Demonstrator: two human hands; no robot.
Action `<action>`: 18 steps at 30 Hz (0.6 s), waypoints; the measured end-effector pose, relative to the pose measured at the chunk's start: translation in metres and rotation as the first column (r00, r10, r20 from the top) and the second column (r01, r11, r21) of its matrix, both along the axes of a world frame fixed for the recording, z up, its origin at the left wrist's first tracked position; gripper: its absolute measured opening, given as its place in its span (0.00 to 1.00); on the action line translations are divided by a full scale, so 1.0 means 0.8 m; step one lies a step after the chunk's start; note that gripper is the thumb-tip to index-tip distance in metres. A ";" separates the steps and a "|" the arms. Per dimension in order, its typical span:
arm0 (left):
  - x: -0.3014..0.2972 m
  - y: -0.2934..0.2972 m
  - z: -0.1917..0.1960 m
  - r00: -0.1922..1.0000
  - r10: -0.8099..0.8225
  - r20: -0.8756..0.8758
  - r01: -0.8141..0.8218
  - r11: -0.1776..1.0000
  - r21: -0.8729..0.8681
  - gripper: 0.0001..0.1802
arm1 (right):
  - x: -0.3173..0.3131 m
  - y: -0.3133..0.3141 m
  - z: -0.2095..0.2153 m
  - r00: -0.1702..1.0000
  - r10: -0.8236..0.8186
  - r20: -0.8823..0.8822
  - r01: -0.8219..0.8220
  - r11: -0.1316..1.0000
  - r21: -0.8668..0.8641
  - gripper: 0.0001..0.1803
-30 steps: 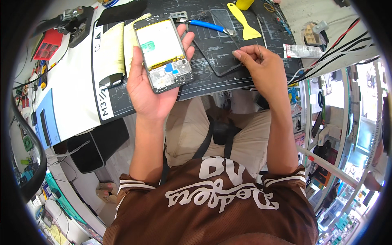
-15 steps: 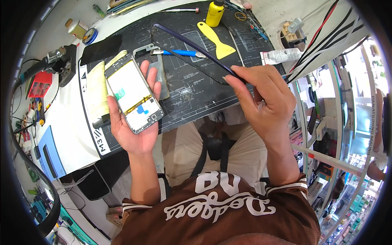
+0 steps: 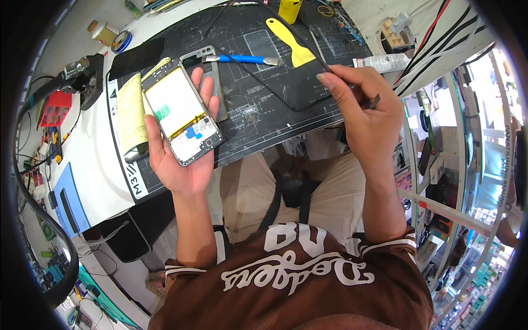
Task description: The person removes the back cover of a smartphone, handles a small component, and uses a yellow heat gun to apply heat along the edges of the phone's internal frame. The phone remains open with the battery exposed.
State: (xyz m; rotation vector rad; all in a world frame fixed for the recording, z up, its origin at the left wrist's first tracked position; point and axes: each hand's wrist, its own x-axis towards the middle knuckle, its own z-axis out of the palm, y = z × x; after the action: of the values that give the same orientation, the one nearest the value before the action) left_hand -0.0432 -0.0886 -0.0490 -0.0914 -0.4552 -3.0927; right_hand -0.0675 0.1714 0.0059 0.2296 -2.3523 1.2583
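An opened phone (image 3: 176,104) lies tilted across my left hand (image 3: 187,173). My thumb is along its left edge and the fingers are behind its right side. Its exposed inside has a large white panel, a gold flex strip, a small blue patch and a dark rim. My right hand (image 3: 368,115) pinches a thin black rectangular frame (image 3: 297,110) by one end, between thumb and fingers. The frame is held over the dark work mat (image 3: 242,144), and its far end reaches the top of the view. Behind the left fingers lies a grey phone housing (image 3: 221,107), partly hidden.
On the mat lie a blue-handled tool (image 3: 242,59) and a yellow scraper (image 3: 283,38), with a yellow bottle (image 3: 290,10) behind. A yellow paper pad (image 3: 130,113) sits left of the phone. At right are a white tube (image 3: 380,62) and hanging cables (image 3: 440,47).
My right hand has moved slightly up and to the right, turning the black frame so that its opening shows wider. My left hand and the phone stay nearly in place.
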 end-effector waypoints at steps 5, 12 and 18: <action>-0.001 -0.001 -0.001 0.999 -0.021 -0.024 0.021 1.000 -0.006 0.36 | -0.001 0.001 -0.005 1.000 -0.006 -0.016 0.005 0.998 -0.057 0.08; -0.002 -0.002 -0.002 0.998 -0.050 -0.034 0.052 0.997 0.060 0.37 | 0.000 -0.007 0.002 0.998 -0.030 -0.053 0.032 0.999 0.042 0.08; -0.002 -0.001 -0.005 1.000 -0.015 0.015 0.014 1.000 0.022 0.39 | -0.005 -0.008 -0.013 0.999 -0.025 0.032 0.026 0.999 -0.030 0.08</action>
State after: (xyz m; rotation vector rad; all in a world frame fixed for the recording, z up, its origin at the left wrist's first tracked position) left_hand -0.0450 -0.0897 -0.0527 -0.0720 -0.4235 -3.1136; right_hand -0.0717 0.1647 -0.0045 0.1706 -2.3535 1.2933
